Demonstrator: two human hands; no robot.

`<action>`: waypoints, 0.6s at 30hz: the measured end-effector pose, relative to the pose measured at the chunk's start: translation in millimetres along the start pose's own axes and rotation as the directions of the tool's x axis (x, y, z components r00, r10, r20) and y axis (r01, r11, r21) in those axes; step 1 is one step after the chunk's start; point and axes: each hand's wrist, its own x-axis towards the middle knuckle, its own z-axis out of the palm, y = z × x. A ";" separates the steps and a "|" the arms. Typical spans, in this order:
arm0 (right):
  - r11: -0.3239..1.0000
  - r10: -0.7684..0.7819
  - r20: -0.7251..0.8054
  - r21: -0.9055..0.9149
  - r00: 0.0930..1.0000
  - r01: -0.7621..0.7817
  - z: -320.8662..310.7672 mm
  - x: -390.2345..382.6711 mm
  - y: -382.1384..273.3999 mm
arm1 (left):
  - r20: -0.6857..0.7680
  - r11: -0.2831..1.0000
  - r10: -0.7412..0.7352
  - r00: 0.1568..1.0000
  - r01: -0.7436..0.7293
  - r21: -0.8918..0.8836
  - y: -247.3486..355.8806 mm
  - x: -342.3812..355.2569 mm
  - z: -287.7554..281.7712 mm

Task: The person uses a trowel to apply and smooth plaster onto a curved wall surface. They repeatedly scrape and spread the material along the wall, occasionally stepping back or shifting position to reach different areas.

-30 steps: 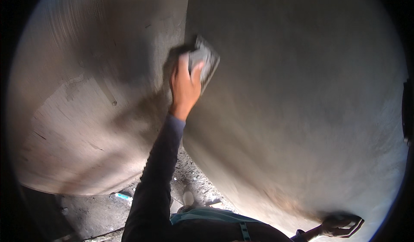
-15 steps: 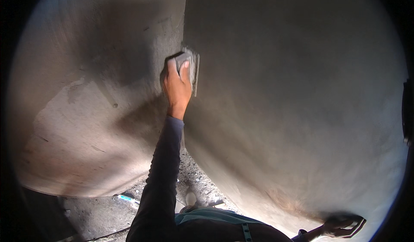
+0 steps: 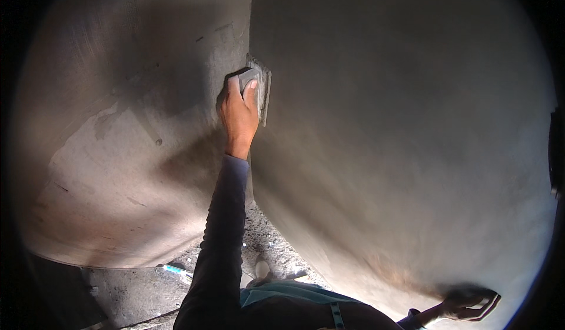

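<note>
My left hand [image 3: 239, 109] is closed around the grip block of a plastering float [image 3: 264, 97]. The float's flat plate lies on edge along the inner corner, against the right wall [image 3: 400, 118]. Beside it, the left wall [image 3: 135, 171] shows a lighter, patchy surface, with the hand's shadow across it. Down at the lower right, my right hand [image 3: 471, 304] is by the right wall, its fingers bent and apart with nothing seen in them. Whether its fingertips press on the wall is unclear.
Gritty floor [image 3: 265, 236] shows at the foot of the corner, strewn with small debris. A thin white and blue object [image 3: 176, 270] lies there near the left wall. A dark object [image 3: 554, 153] sits at the far right edge of view. A small round hole [image 3: 158, 142] marks the left wall.
My left hand and the float have moved slightly up along the corner. My right hand stays almost in place.
</note>
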 end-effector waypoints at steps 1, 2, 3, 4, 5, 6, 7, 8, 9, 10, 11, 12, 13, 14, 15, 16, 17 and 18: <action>1.000 -0.013 -0.005 -0.002 1.000 0.013 0.3 -0.5 0.4 | -0.002 1.000 0.003 1.000 -0.003 -0.008 -2.8 -0.5 1.0; 1.000 -0.028 -0.016 -0.003 0.999 0.028 2.9 -0.7 -0.2 | -0.009 1.000 0.005 1.000 -0.005 -0.018 -3.6 2.5 3.4; 1.000 -0.007 0.012 -0.024 1.000 0.008 1.0 0.2 -1.9 | -0.007 0.997 0.072 0.997 -0.072 -0.009 6.6 17.4 4.3; 0.999 -0.011 0.002 -0.032 1.000 0.011 3.1 -0.6 -4.4 | -0.003 0.991 0.137 0.991 -0.137 0.001 17.6 38.1 5.8; 0.999 -0.024 0.005 -0.038 1.000 0.024 3.3 -0.1 -4.1 | -0.019 0.992 0.127 0.992 -0.127 -0.002 29.4 54.2 2.7; 0.997 -0.048 -0.004 -0.056 0.999 0.047 2.0 7.4 -1.8 | -0.040 0.994 0.110 0.993 -0.111 -0.022 43.0 71.0 3.2; 0.996 -0.055 0.005 -0.065 0.998 0.055 2.1 7.9 -1.2 | -0.049 0.994 0.104 0.993 -0.105 -0.025 45.7 74.6 4.8; 0.995 -0.056 0.005 -0.080 0.998 0.056 1.4 8.1 -1.0 | -0.024 0.997 0.078 0.997 -0.078 -0.020 39.9 67.8 6.1; 0.994 -0.053 -0.002 -0.092 0.999 0.053 2.1 7.4 -3.4 | -0.007 0.998 0.055 0.998 -0.056 -0.014 27.9 58.1 5.7; 0.995 -0.054 0.001 -0.083 0.999 0.054 0.9 7.5 -5.4 | 0.010 0.999 0.032 0.999 -0.032 -0.009 18.0 44.5 7.2; 0.995 -0.061 -0.002 -0.074 0.998 0.061 0.9 10.6 -7.8 | 0.042 0.999 -0.015 0.999 0.016 -0.043 12.2 21.3 8.2; 0.996 -0.062 -0.006 -0.062 0.998 0.062 0.5 12.5 -9.3 | 0.076 0.997 -0.071 0.995 0.073 -0.016 -0.9 -2.4 9.4; 0.996 -0.065 -0.008 -0.060 0.998 0.064 0.5 13.9 -8.7 | 0.108 0.991 -0.131 0.985 0.131 0.009 -19.2 -28.7 11.8; 0.997 -0.058 -0.007 -0.050 0.998 0.058 1.9 12.7 -7.3 | 0.113 0.991 -0.135 0.984 0.136 0.000 -38.6 -55.0 8.6; 0.998 -0.048 -0.002 -0.039 0.999 0.048 2.0 10.3 -6.0 | 0.120 0.990 -0.137 0.983 0.138 -0.004 -57.5 -78.2 5.6; 0.999 -0.049 0.006 -0.024 0.999 0.049 1.4 9.4 -7.3 | 0.106 0.992 -0.128 0.986 0.128 0.005 -75.2 -96.2 4.7; 0.999 -0.050 0.014 -0.010 0.999 0.050 1.3 9.5 -9.7 | 0.093 0.993 -0.118 0.989 0.117 0.013 -91.5 -111.3 3.8; 0.998 -0.057 0.014 -0.003 0.998 0.057 2.6 10.0 -10.7 | 0.078 0.994 -0.110 0.991 0.110 0.009 -91.2 -114.5 3.0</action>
